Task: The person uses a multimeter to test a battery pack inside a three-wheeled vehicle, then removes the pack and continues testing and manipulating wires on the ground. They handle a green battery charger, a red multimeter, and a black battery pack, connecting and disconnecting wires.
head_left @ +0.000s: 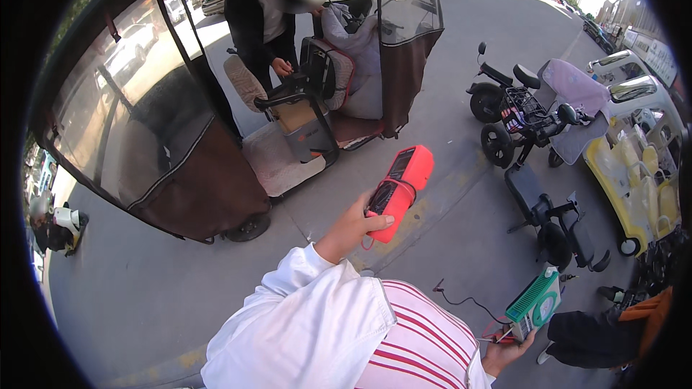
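Clasping one red meter point(401, 194) by its near end, the left hand point(353, 229) reaches out ahead; low at right, the right hand point(509, 353) grips one green-and-white tester point(533, 306) from below, its fingers partly covered. Most left fingers are hidden.

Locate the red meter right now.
In the head view, the red meter is just right of centre, held in the left hand, with the striped shirt below it in the picture and a brown flap above.
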Available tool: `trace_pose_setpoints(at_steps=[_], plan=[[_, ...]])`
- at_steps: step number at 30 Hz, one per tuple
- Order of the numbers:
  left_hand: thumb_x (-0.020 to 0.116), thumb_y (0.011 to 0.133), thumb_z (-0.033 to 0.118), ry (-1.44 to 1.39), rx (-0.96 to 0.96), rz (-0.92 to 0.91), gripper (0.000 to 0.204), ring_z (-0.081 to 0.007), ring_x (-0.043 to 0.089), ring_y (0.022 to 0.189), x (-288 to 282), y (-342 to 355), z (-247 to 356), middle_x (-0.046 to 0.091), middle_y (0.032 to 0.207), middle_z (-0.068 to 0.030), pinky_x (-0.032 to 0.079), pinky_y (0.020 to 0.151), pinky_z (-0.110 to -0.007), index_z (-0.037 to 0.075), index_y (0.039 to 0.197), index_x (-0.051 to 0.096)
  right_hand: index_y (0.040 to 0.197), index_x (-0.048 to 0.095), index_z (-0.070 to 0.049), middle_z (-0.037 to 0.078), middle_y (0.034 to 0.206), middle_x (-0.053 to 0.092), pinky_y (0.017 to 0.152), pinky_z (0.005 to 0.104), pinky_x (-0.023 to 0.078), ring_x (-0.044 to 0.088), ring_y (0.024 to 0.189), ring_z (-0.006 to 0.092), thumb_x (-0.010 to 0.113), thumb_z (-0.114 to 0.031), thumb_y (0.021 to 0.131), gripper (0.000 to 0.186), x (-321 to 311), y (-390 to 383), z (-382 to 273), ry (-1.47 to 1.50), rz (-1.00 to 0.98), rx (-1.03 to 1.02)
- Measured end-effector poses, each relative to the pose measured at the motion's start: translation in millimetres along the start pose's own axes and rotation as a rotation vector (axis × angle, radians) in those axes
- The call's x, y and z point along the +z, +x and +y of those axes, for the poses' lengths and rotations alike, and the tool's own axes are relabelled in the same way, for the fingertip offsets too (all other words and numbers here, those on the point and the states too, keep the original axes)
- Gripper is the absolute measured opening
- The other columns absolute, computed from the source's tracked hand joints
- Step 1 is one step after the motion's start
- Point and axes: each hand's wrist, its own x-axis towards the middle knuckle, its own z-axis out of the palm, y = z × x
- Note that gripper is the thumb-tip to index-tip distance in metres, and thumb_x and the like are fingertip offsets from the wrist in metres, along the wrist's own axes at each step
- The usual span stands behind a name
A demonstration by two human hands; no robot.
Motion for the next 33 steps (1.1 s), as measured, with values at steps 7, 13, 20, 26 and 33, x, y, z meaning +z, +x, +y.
trace_pose_setpoints(at_steps=[7, 13, 20, 26, 33], plan=[[0.074, 0.083, 0.028, -0.074, 0.033, -0.102, 0.088, -0.0220, 0.051, 0.124, 8, 27, 0, 0.050, 0.138, -0.0164, 0.040, 0.106, -0.034, -0.008, 0.149, 0.029, 0.106, 0.061, -0.006, 0.006, 0.075, 0.067, 0.037, 0.0257, 0.044, 0.060, 0.053, 0.0137, 0.057, -0.049, 0.093, 0.045, -7, -4, -9, -0.010, 0.008, -0.018], [0.074, 0.084, 0.028, -0.085, -0.017, -0.066, 0.087, -0.0211, 0.052, 0.122, -8, 28, -8, 0.051, 0.137, -0.0158, 0.041, 0.104, -0.033, -0.008, 0.149, 0.029, 0.107, 0.061, -0.006, 0.006, 0.079, 0.067, 0.039, 0.0251, 0.039, 0.058, 0.059, 0.0132, 0.056, -0.049, 0.095, 0.045, 6, -5, 6, -0.042, 0.017, -0.011], [0.074, 0.083, 0.027, -0.107, 0.017, -0.072, 0.086, -0.0199, 0.052, 0.121, -14, 38, -8, 0.052, 0.134, -0.0142, 0.042, 0.104, -0.033, -0.006, 0.149, 0.031, 0.103, 0.062, -0.006, 0.006, 0.076, 0.065, 0.039, 0.0253, 0.036, 0.054, 0.055, 0.0121, 0.056, -0.049, 0.095, 0.044, 19, -4, 17, -0.047, -0.002, 0.027], [0.074, 0.083, 0.028, -0.150, 0.012, -0.163, 0.085, -0.0194, 0.052, 0.121, -8, 64, -9, 0.053, 0.134, -0.0139, 0.041, 0.104, -0.032, -0.007, 0.149, 0.031, 0.103, 0.062, -0.006, 0.006, 0.075, 0.065, 0.039, 0.0256, 0.038, 0.055, 0.055, 0.0122, 0.056, -0.049, 0.095, 0.044, 24, -12, 9, -0.043, 0.070, -0.035], [0.073, 0.084, 0.028, -0.114, -0.025, -0.155, 0.085, -0.0202, 0.052, 0.121, -7, 83, -18, 0.051, 0.135, -0.0146, 0.041, 0.105, -0.033, -0.007, 0.149, 0.030, 0.104, 0.062, -0.004, 0.007, 0.075, 0.067, 0.037, 0.0257, 0.042, 0.059, 0.055, 0.0132, 0.056, -0.048, 0.094, 0.045, 37, -15, 10, -0.054, 0.099, -0.041]])
